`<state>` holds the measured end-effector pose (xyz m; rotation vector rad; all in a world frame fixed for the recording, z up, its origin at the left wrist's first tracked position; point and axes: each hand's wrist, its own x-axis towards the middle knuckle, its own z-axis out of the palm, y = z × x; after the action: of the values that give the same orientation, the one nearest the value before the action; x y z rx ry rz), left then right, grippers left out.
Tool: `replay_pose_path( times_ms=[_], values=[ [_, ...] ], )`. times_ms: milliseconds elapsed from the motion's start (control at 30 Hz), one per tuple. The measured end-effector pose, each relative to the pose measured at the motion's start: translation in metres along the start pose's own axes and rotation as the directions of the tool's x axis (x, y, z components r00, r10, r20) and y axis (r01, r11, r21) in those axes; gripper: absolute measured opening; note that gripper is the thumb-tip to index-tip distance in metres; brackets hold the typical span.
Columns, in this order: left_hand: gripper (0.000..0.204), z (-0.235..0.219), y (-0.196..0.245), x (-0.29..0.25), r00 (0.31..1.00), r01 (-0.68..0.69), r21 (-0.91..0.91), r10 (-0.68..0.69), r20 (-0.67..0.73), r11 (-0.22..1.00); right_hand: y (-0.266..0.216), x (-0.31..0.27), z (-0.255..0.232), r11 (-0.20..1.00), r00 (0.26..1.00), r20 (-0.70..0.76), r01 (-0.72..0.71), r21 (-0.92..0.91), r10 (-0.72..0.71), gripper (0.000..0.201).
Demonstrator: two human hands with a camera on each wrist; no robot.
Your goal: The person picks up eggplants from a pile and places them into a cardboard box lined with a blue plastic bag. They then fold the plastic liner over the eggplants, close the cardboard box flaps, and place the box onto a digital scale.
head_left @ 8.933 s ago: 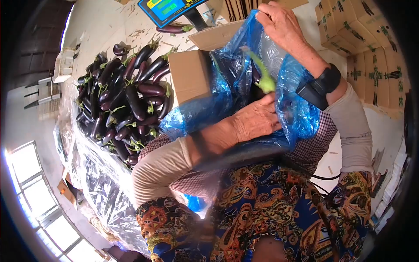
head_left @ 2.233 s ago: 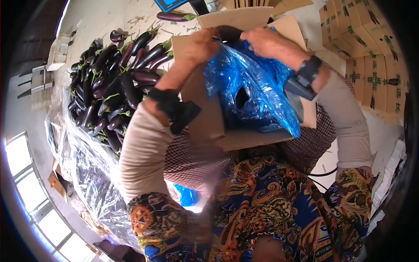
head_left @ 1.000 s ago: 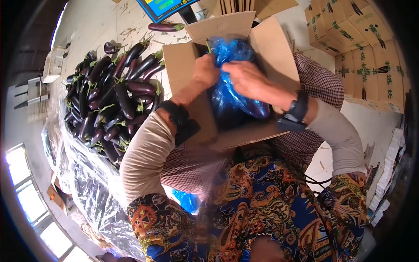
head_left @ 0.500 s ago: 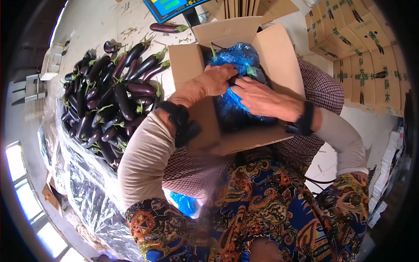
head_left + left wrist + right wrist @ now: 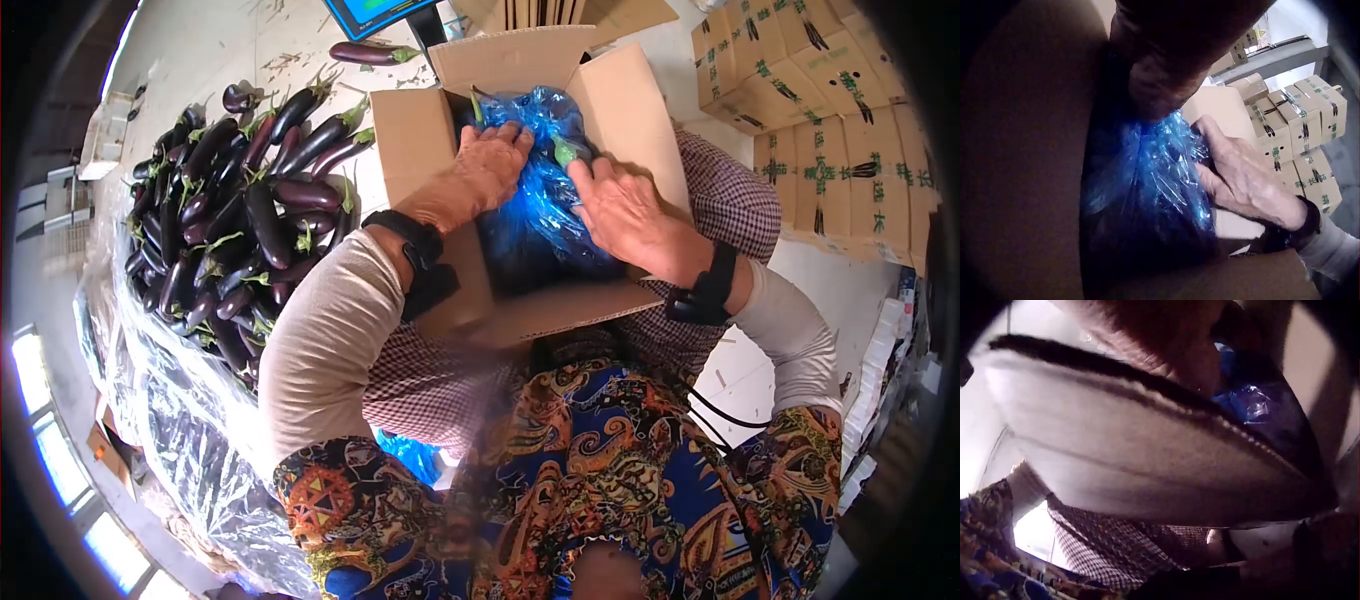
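Observation:
A blue plastic bag (image 5: 545,215) of eggplants lies gathered inside an open cardboard box (image 5: 412,140). Green eggplant stems (image 5: 565,152) show at its top. My left hand (image 5: 488,165) rests on the bag's left side, fingers spread over the film. On the opposite side my right hand (image 5: 622,212) touches the bag with its fingers near a stem. The left wrist view shows the crumpled bag (image 5: 1154,181) between both hands, the right hand (image 5: 1241,172) lying along it. In the right wrist view the box wall (image 5: 1147,450) hides much of the right hand (image 5: 1166,344).
A heap of loose eggplants (image 5: 215,215) lies left of the box, on clear plastic sheeting (image 5: 190,410). One eggplant (image 5: 372,54) lies behind, near a blue scale display (image 5: 372,14). Printed cartons (image 5: 800,70) are stacked at the right. The box stands against the person's checked-cloth lap (image 5: 430,385).
Earlier the left hand was at an eggplant in the opened bag while the right held its edge. Both hands then gathered the bag's mouth down into the box; now they have moved apart on it.

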<state>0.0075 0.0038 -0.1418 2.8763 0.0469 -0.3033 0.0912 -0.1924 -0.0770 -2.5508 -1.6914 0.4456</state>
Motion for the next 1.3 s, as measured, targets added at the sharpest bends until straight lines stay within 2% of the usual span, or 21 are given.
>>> replay_pose_path(
  times_ms=[33,133,200,300,400,467,533,567,633,700,800,833,867,900,967,1000,1067,1100,1167,1233,1300],
  values=[
    [0.070,-0.004,0.003,0.000,1.000,0.001,-0.002,-0.001,0.008,1.000,-0.003,0.000,0.005,0.986,0.986,-0.138,0.078,-0.146,-0.098,0.031],
    [0.059,-0.013,0.009,0.000,0.984,0.081,0.071,-0.091,0.152,0.994,0.000,0.016,0.005,0.985,1.000,-0.005,0.023,-0.170,-0.024,0.032],
    [0.038,0.004,0.002,-0.001,0.990,0.021,0.125,-0.003,-0.143,0.992,0.006,0.019,0.007,0.986,0.996,-0.066,0.041,-0.160,-0.052,0.032],
    [0.022,0.002,0.000,-0.003,0.979,0.096,0.260,-0.044,-0.200,0.961,0.006,0.024,-0.018,0.998,0.989,0.148,0.010,-0.064,0.000,0.027],
    [0.024,-0.010,-0.002,0.005,0.994,0.101,0.175,-0.109,0.032,0.979,-0.007,0.020,-0.036,0.982,0.962,0.199,0.186,0.010,-0.184,0.031],
    [0.023,-0.014,-0.004,0.012,0.989,0.125,0.162,-0.136,0.059,0.979,-0.012,0.022,0.003,0.893,0.892,-0.039,0.450,0.002,-0.450,0.036],
    [0.022,-0.013,-0.007,0.018,0.980,0.163,0.150,-0.177,0.089,0.975,-0.005,0.038,0.042,0.892,0.882,-0.137,0.447,-0.063,-0.451,0.037],
    [0.019,-0.006,-0.009,0.021,0.983,0.183,0.122,-0.181,-0.021,0.976,-0.005,0.045,0.046,0.893,0.864,-0.224,0.436,-0.113,-0.450,0.039],
    [0.017,-0.002,-0.013,0.022,0.967,0.188,0.102,-0.166,-0.194,0.977,-0.002,0.056,0.045,0.897,0.887,-0.142,0.427,-0.113,-0.440,0.039],
    [0.017,-0.007,-0.015,0.018,0.974,0.158,0.104,-0.138,-0.181,0.982,0.000,0.070,0.040,0.905,0.913,0.019,0.406,-0.124,-0.407,0.037],
    [0.020,-0.046,-0.004,0.012,0.990,0.128,0.102,-0.121,-0.072,0.987,0.002,0.077,0.049,0.908,0.900,-0.132,0.403,-0.113,-0.416,0.035],
    [0.022,-0.057,-0.002,0.009,0.944,0.059,0.118,-0.017,-0.328,0.991,0.000,0.079,0.048,0.906,0.898,-0.144,0.393,-0.161,-0.415,0.032],
    [0.024,-0.064,-0.001,0.007,0.827,-0.008,0.152,0.092,-0.554,0.988,0.000,0.082,0.047,0.907,0.898,-0.151,0.391,-0.154,-0.413,0.032],
    [0.024,-0.071,-0.005,0.011,0.831,-0.015,0.158,0.100,-0.547,0.987,0.002,0.082,0.045,0.908,0.901,-0.129,0.396,-0.139,-0.413,0.032],
    [0.034,-0.084,-0.017,0.022,0.599,0.092,0.212,0.116,-0.792,0.973,0.003,0.079,0.043,0.907,0.904,-0.101,0.402,-0.128,-0.415,0.031],
    [0.034,-0.089,-0.019,0.019,0.596,0.093,0.210,0.115,-0.795,0.973,0.002,0.079,0.041,0.918,0.917,-0.071,0.384,-0.100,-0.392,0.029],
    [0.031,-0.103,-0.018,0.012,0.856,0.096,0.021,-0.072,-0.512,0.995,0.000,0.080,0.035,0.927,0.927,-0.045,0.368,-0.076,-0.372,0.028],
    [0.026,-0.110,-0.015,0.011,0.917,0.109,0.031,-0.089,-0.389,0.994,-0.001,0.080,0.033,0.944,0.948,0.032,0.320,-0.080,-0.318,0.033],
    [0.027,-0.111,-0.014,0.008,0.941,0.128,-0.032,-0.132,-0.313,0.991,-0.003,0.077,0.035,0.958,0.959,0.106,0.271,-0.090,-0.262,0.040],
    [0.027,-0.109,-0.007,0.000,0.957,0.151,-0.104,-0.172,-0.233,0.983,-0.004,0.069,0.042,0.987,0.985,-0.072,0.158,0.009,-0.157,0.040],
    [0.036,-0.104,0.003,-0.017,0.997,0.064,-0.088,-0.060,0.055,0.994,-0.003,0.063,0.037,0.984,0.982,-0.073,0.176,0.024,-0.174,0.046]
  ],
)
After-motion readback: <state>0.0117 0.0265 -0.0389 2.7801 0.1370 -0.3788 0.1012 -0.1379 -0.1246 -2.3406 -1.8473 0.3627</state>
